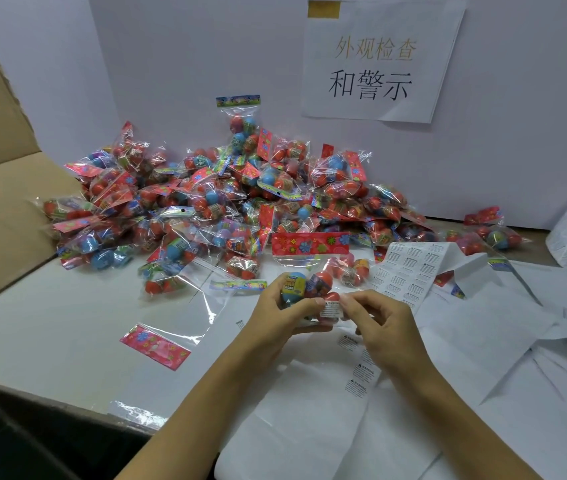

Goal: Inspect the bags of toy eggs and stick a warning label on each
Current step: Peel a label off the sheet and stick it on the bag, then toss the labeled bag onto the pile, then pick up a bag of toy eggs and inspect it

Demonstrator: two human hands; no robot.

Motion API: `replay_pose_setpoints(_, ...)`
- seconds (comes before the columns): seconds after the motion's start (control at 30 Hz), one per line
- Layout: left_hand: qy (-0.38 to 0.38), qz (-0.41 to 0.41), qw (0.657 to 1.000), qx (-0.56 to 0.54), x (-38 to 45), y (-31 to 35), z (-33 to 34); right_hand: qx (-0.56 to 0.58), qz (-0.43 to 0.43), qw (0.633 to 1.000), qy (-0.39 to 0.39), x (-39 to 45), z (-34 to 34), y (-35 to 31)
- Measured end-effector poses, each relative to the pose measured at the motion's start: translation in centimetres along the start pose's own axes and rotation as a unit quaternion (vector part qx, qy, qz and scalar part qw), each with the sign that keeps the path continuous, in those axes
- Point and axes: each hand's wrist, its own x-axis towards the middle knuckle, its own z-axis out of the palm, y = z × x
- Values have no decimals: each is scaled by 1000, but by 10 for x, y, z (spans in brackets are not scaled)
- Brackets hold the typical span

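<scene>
Clear plastic crinkles as the left hand [277, 303] grips one bag of toy eggs [309, 285] above the bench [50, 323], while the right hand [379, 320] pinches a white warning label [331, 309] against it. Judging by the big pile [223, 195] behind and the label sheet [410, 268] alongside, most bags look still unlabelled.

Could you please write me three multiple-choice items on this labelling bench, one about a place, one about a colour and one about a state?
1. Where is the pile of egg bags?
A. beyond the hands
B. inside the carton
C. on the floor

2. The held bag has a header card mainly:
A. green
B. red
C. black

3. The warning label is:
A. on its sheet
B. on the wall
C. pinched at the bag

A: the pile lies against the back wall. B: red with flowers. C: the left hand and right hand pinch it.
</scene>
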Motion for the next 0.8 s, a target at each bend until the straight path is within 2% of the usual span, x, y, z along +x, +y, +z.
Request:
replay_pose_setpoints(0.3,7,-19,999,-26,3,3,-1,33,21,999,-32,1,-2,-1)
replay_pose_setpoints(0.43,-13,-37,998,-53,0,8,3,56,33,998,-15,3,-3,-3)
replay_pose_setpoints(0.53,-38,-43,997,-46,-4,7,7,42,37,998,-29,4,-6,-1)
replay_pose_setpoints(0.6,-29,-40,999,-24,-6,5,9,38,40,998,-36,7,-9,-1)
replay_pose_setpoints(0.7,-6,-32,999,6,-6,2,11,110,58,991,45,15,-22,-2)
replay_pose_setpoints(0.8,7,-14,999,45,-5,0,11,238,109,950,169,25,-41,-3)
